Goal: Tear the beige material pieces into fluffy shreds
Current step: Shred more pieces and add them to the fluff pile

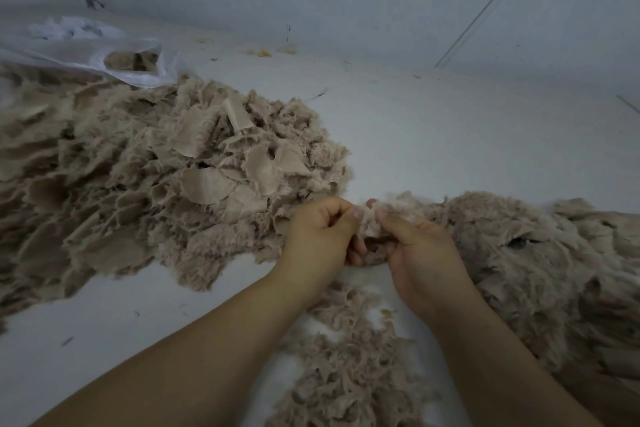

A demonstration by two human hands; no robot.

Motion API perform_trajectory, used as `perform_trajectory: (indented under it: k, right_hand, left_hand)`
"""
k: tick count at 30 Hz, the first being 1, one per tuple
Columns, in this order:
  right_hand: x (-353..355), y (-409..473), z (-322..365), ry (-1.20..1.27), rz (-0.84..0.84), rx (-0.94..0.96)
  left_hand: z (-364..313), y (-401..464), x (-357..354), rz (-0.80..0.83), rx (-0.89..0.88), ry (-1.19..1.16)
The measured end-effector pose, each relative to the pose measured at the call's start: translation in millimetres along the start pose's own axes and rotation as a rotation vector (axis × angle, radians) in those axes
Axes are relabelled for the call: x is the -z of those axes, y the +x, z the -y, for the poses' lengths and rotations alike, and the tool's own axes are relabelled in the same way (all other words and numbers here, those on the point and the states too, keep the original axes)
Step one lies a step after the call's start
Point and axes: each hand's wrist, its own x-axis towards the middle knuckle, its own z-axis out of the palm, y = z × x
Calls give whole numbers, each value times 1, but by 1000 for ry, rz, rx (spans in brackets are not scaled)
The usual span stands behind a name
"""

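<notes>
Below your wrists lie loose beige fluffy shreds (346,367). Your left hand (320,234) and right hand (420,250) both pinch one small beige fuzzy fabric piece (370,230) between them. Pull apart in short tugs, regripping close to the tear. Beyond your left hand waits the untorn beige fabric heap (166,166).

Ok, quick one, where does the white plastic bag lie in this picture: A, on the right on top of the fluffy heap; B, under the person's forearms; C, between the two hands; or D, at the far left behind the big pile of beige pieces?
D: the white plastic bag lies at the far left, behind the big pile of beige pieces, well away from both hands.
</notes>
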Motion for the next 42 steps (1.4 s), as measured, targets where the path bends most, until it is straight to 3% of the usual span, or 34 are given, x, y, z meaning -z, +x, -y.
perform_trajectory:
  k: [3,6,8,16,22,24,31,39,40,42]
  right_hand:
    - [-1,0,0,-27,7,-25]
    - [-1,0,1,19,8,-79]
    - [-1,0,1,67,10,-77]
    - [-3,0,3,25,-22,-59]
    - [-1,-1,2,-6,11,-82]
    - [-2,-2,3,-4,-3,-87]
    - [-2,-3,1,-34,5,-43]
    - [-5,-4,3,-83,3,-60]
    - [-6,-4,3,-67,-7,-53]
    - [-8,-3,2,8,-88,-32]
  left_hand:
    - [1,2,3,-27,-38,56]
    - [3,3,6,75,-206,358]
    - [2,4,6,57,-264,387]
    - [0,4,10,-57,-110,132]
    - [-5,6,11,128,-168,254]
    - [-7,7,12,119,-197,243]
    - [-6,13,15,31,128,-148]
    - [-12,13,15,174,85,125]
    - [-14,13,14,134,100,39]
    - [-25,19,16,-25,105,-347]
